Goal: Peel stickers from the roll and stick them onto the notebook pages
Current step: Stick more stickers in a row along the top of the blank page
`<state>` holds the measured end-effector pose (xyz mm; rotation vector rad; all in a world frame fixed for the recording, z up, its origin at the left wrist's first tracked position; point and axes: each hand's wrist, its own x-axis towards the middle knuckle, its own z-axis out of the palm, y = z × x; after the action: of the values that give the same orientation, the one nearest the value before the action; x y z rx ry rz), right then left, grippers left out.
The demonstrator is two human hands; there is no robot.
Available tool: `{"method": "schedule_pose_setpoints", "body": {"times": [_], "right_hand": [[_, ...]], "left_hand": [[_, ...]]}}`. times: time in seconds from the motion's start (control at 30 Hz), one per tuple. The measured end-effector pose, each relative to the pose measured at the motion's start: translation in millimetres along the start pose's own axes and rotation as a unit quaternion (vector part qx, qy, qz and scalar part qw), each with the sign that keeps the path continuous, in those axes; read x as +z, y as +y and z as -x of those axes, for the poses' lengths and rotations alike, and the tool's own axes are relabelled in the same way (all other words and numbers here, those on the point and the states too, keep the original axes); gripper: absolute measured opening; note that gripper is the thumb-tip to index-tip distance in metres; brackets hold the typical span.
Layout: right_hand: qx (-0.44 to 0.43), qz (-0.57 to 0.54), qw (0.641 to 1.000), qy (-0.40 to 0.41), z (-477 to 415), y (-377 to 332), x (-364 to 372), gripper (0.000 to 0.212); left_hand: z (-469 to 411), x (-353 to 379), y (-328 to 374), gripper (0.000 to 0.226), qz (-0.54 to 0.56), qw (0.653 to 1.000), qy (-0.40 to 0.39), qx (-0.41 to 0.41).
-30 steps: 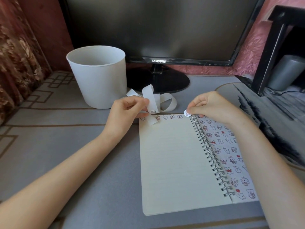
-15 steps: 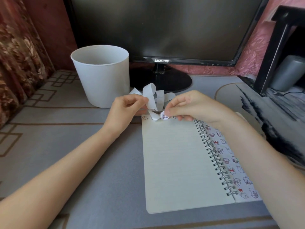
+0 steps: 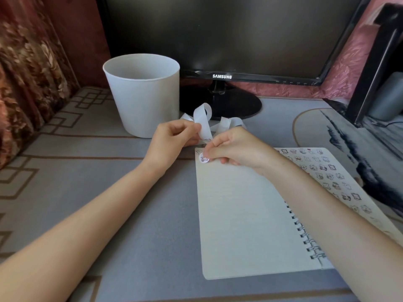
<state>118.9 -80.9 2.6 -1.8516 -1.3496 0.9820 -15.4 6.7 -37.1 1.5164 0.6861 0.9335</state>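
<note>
An open spiral notebook (image 3: 246, 214) lies on the table, its lined left page facing up and a cartoon-printed cover on the right. My left hand (image 3: 172, 142) pinches the curling white sticker strip (image 3: 204, 120) just beyond the notebook's top left corner. My right hand (image 3: 235, 149) holds a small round sticker (image 3: 204, 159) at its fingertips, down on the page's top left corner. Stickers along the page's top edge are mostly hidden under my right hand.
A white plastic bucket (image 3: 142, 94) stands behind my left hand. A black monitor (image 3: 222, 35) on a round base fills the back. A black shelf frame (image 3: 375, 62) and a printed mat (image 3: 349, 138) sit at the right. Patterned curtain hangs at the left.
My right hand carried the round sticker leftward from the spiral binding to the page's top left corner. My left hand kept its hold on the strip.
</note>
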Motion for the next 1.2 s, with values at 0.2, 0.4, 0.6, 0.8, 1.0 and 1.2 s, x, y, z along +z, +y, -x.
{"method": "schedule_pose_setpoints", "body": {"times": [0.2, 0.4, 0.6, 0.8, 1.0, 1.2], "right_hand": [[-0.008, 0.004, 1.000, 0.004, -4, 6, 2, 0.008], [-0.020, 0.001, 0.999, 0.026, -5, 8, 6, 0.008], [-0.028, 0.011, 0.999, 0.034, -7, 10, 9, 0.010], [-0.038, 0.011, 0.999, 0.038, -7, 11, 11, 0.007], [-0.043, 0.020, 0.998, 0.038, -4, 8, 12, 0.003], [-0.044, 0.026, 0.998, 0.048, -5, 8, 13, 0.005]], "left_hand": [[-1, 1, -2, 0.021, 0.005, 1.000, 0.005, -0.004], [0, 1, -1, 0.020, 0.000, 1.000, 0.007, -0.003], [0, 1, 0, 0.020, -0.002, 1.000, 0.006, -0.002], [1, 1, 1, 0.021, -0.006, 1.000, 0.005, 0.003], [1, 1, 2, 0.020, -0.007, 1.000, 0.004, 0.004], [1, 1, 1, 0.020, -0.012, 1.000, 0.005, 0.003]]}}
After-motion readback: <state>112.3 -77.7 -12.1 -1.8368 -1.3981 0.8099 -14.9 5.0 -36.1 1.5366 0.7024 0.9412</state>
